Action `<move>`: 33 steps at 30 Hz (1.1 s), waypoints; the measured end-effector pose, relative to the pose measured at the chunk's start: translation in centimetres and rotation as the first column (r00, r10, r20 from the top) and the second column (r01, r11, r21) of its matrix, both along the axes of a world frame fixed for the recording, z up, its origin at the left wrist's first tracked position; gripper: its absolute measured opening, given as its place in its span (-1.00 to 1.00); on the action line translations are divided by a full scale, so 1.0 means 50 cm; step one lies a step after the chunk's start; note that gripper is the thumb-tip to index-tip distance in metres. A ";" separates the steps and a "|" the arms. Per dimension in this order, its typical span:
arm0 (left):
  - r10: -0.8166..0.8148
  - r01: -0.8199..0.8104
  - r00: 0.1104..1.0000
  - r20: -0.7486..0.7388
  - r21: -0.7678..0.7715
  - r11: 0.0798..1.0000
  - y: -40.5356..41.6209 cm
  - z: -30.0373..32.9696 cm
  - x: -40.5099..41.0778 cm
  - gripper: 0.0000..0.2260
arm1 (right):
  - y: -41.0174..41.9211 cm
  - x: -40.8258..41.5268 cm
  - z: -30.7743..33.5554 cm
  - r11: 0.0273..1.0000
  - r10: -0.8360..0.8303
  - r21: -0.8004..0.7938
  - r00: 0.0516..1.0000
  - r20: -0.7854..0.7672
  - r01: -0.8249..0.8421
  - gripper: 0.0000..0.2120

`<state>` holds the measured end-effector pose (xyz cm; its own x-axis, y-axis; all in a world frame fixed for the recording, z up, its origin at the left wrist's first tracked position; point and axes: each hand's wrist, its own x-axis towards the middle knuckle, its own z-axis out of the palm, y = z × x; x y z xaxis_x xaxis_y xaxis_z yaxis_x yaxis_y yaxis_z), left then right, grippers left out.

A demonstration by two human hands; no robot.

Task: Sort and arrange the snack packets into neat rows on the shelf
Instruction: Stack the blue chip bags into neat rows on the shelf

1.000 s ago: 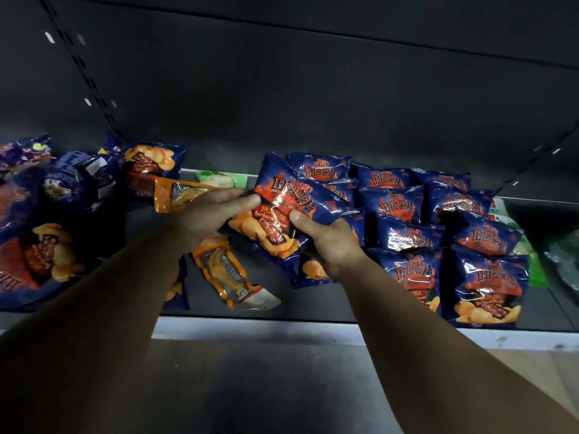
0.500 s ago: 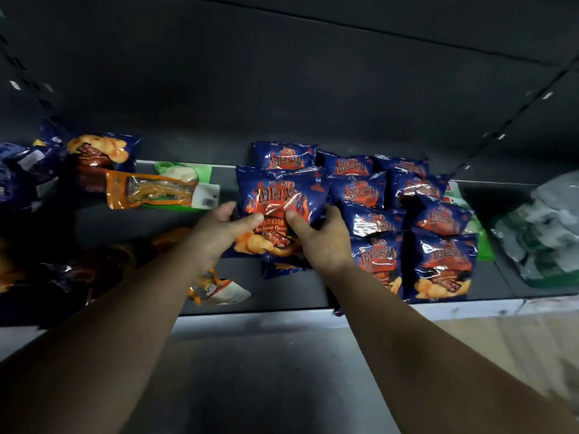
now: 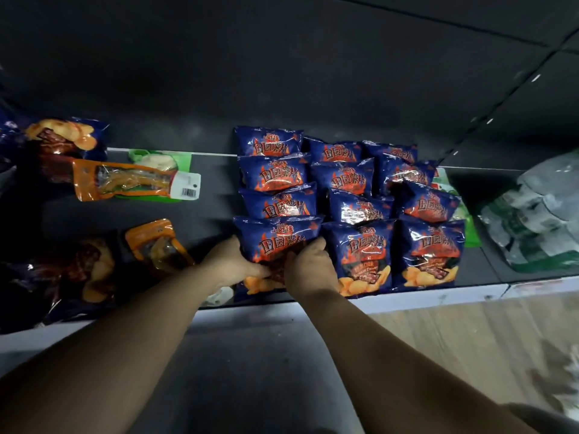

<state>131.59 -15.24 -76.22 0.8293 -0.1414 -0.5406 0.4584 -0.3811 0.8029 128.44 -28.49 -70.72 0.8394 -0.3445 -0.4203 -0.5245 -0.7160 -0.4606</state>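
Several blue chip packets with red flame print lie in three overlapping rows (image 3: 343,180) on the dark shelf (image 3: 206,211). The front packet of the left row (image 3: 277,239) lies at the shelf's front edge. My left hand (image 3: 233,266) grips its left side and my right hand (image 3: 308,267) grips its right side, thumbs on top. Loose packets lie to the left: an orange clear-window packet (image 3: 125,180) over a green one (image 3: 156,158), a second orange packet (image 3: 156,245), and blue chip packets (image 3: 65,139) at the far left.
A green-and-white pack bundle (image 3: 539,214) sits at the shelf's right end. A green packet (image 3: 470,233) peeks out behind the right row. The shelf's white front lip (image 3: 438,297) runs below, with wooden floor (image 3: 470,339) beyond. A dark back panel rises behind.
Both hands carried the blue packet from a tilted hold above the shelf down to the front of the left row. The camera view swung to the right.
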 end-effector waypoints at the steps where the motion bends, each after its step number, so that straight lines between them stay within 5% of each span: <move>1: -0.011 0.011 1.000 -0.010 -0.004 1.000 -0.003 0.003 0.000 -0.40 | -0.002 0.000 -0.002 1.000 0.004 -0.007 1.000 -0.016 -0.004 -0.54; 4: -0.019 0.011 0.995 -0.100 -0.081 0.997 -0.009 0.016 0.001 -0.61 | -0.005 0.003 -0.005 1.000 0.002 -0.019 0.999 -0.046 -0.002 -0.56; 8: 0.202 -0.217 0.975 -0.089 -0.211 0.953 -0.026 0.014 0.009 -0.83 | -0.003 0.004 -0.009 0.999 -0.007 -0.045 0.998 -0.066 0.004 -0.56; 15: 0.256 -0.253 0.965 0.056 -0.061 0.966 -0.046 -0.002 0.011 -0.78 | -0.010 -0.004 -0.009 0.994 0.038 -0.099 0.994 -0.102 -0.048 -0.44; 18: 0.127 -0.128 0.982 0.138 0.001 0.992 -0.041 -0.009 0.010 -0.70 | -0.009 -0.009 -0.004 0.996 0.021 -0.086 0.996 -0.086 -0.029 -0.48; 22: -0.092 0.034 0.977 0.193 0.283 0.958 -0.038 -0.011 0.008 -0.41 | -0.006 -0.015 0.001 0.997 0.015 -0.075 0.995 -0.102 -0.022 -0.43; 27: -0.013 -0.083 0.971 0.239 0.387 0.919 -0.058 0.007 -0.001 -0.37 | -0.004 -0.026 0.018 0.976 0.122 -0.163 0.983 -0.133 -0.144 -0.16; 33: 0.050 -0.165 0.957 0.287 0.392 0.905 -0.065 0.019 -0.006 -0.42 | -0.005 -0.026 0.031 0.936 0.220 -0.259 0.971 -0.098 -0.238 -0.17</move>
<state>131.31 -18.52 -75.29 0.9463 0.1423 -0.2902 0.3091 -0.6609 0.6838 127.14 -28.71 -69.18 0.8820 -0.2534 -0.3973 -0.3547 -0.9120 -0.2058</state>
